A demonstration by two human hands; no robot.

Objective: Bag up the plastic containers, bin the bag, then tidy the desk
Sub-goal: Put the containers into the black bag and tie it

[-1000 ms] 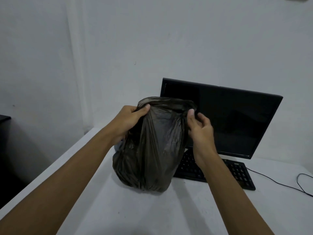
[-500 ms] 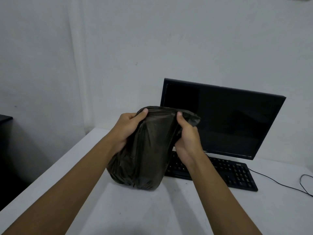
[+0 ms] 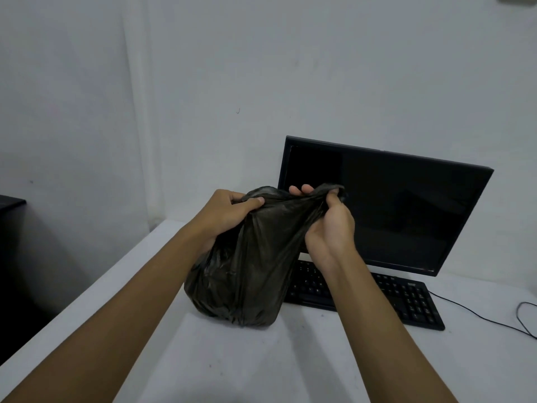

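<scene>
A dark, bulging plastic bag [image 3: 247, 280] stands on the white desk [image 3: 261, 362], just in front of the keyboard's left end. My left hand [image 3: 229, 216] grips the left side of the bag's gathered top. My right hand [image 3: 328, 225] grips the right side of the top, fingers curled over the bunched plastic. What the bag holds is hidden by its dark film.
A black monitor [image 3: 406, 210], switched off, stands at the back right with a black keyboard [image 3: 406, 301] before it. A thin black cable [image 3: 494, 321] trails across the desk at right. The desk's left edge drops to a dark floor; a dark furniture corner [image 3: 8, 203] shows at left.
Both hands have drawn the bag's top lower and bunched it tighter. My right hand has shifted to the right and curled over the plastic; the bag's body sits squatter on the desk.
</scene>
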